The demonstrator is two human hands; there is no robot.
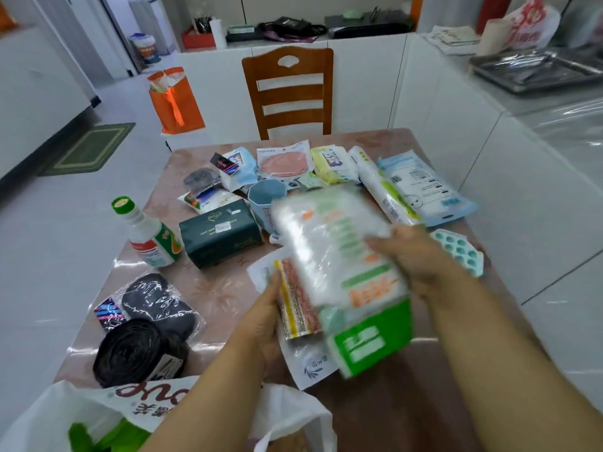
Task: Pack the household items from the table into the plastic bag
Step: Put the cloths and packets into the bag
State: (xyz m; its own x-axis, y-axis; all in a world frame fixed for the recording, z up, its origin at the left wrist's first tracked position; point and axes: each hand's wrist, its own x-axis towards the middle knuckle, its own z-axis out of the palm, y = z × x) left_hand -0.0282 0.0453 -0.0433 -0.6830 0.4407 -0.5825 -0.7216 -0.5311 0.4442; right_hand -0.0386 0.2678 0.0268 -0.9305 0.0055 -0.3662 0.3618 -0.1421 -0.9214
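Observation:
A white plastic bag (98, 409) with red lettering lies open at the table's near edge. My right hand (414, 256) grips a large green-and-white tissue pack (346, 265), blurred and held above the table. My left hand (264, 321) holds the left side of a flat stack of packets (297, 305), striped yellow and red, that sits under the pack. Across the table lie a dark green tissue box (222, 234), a white bottle (150, 236) with a green cap, a black bag roll (137, 350), a blue cup (266, 194) and several wrapped packets.
A wooden chair (288, 89) stands at the table's far side. An orange bag (174, 99) rests on the floor to the left. White cabinets line the right. A teal ice tray (463, 249) lies by my right wrist.

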